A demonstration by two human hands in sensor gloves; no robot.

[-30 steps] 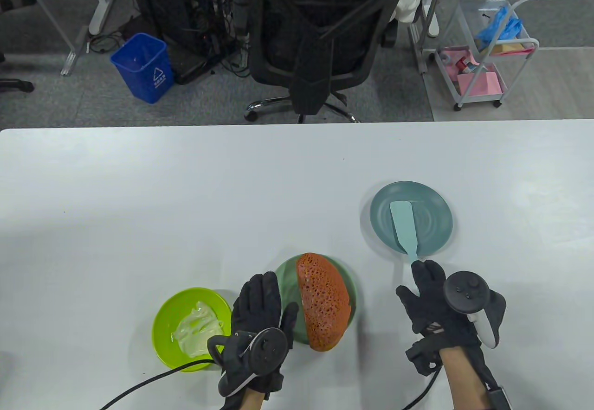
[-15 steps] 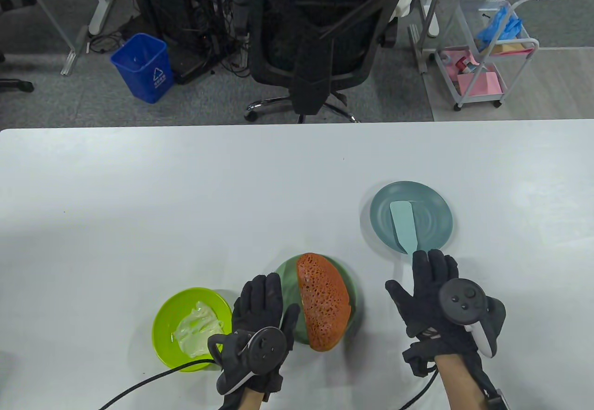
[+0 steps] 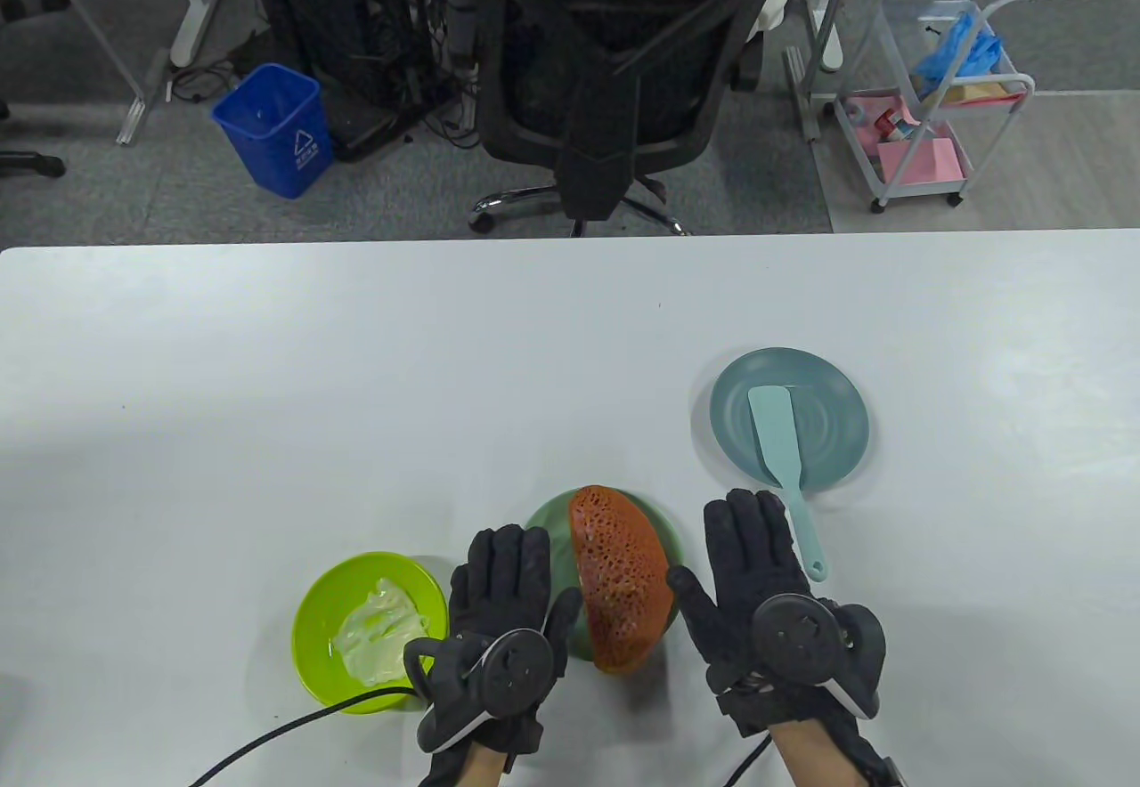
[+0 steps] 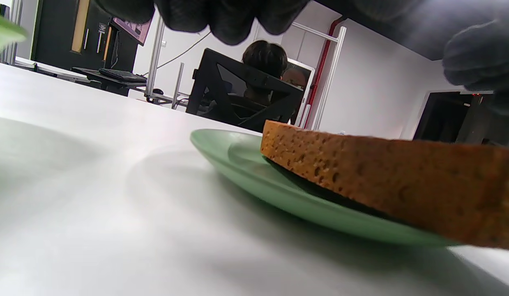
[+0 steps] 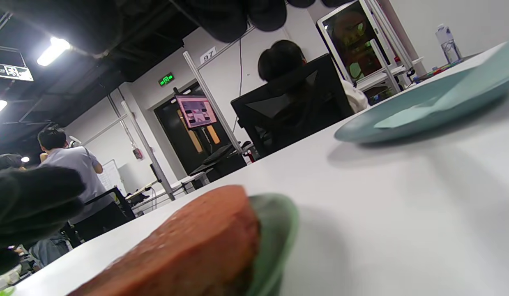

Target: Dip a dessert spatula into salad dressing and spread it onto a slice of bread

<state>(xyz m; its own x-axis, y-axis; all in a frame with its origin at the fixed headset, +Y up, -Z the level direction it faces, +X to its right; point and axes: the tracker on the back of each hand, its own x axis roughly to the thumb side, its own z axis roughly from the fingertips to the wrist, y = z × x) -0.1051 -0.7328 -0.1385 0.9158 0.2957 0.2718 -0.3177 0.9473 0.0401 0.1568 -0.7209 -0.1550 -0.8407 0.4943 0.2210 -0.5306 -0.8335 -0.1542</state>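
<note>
1. We see the dessert spatula (image 3: 782, 458) lying with its flat blade on the blue-grey plate (image 3: 833, 458), its handle running off the plate's near rim onto the table (image 3: 356, 377), toward the near edge.
2. That plate sits right of centre on the table, well in from the right edge; in the right wrist view its rim (image 5: 422, 113) shows at the upper right.
3. The bread slice (image 3: 621, 591) lies on the green plate (image 3: 545, 524) close to the near edge, about midway along it, and overhangs the plate's near rim.
4. The lime bowl (image 3: 312, 645) with the pale salad dressing (image 3: 378, 640) stands left of the green plate, also by the near edge.
5. Our right hand (image 3: 766, 609) lies flat and spread between the bread and the spatula handle, fingers apart and gripping nothing; the handle is just beside its fingers, and we cannot tell whether they touch.
6. Our left hand (image 3: 503, 618) rests flat between bowl and green plate, fingers extended, holding nothing.
7. Beyond the far edge stand a black office chair (image 3: 614, 84) and a blue bin (image 3: 274, 128).
</note>
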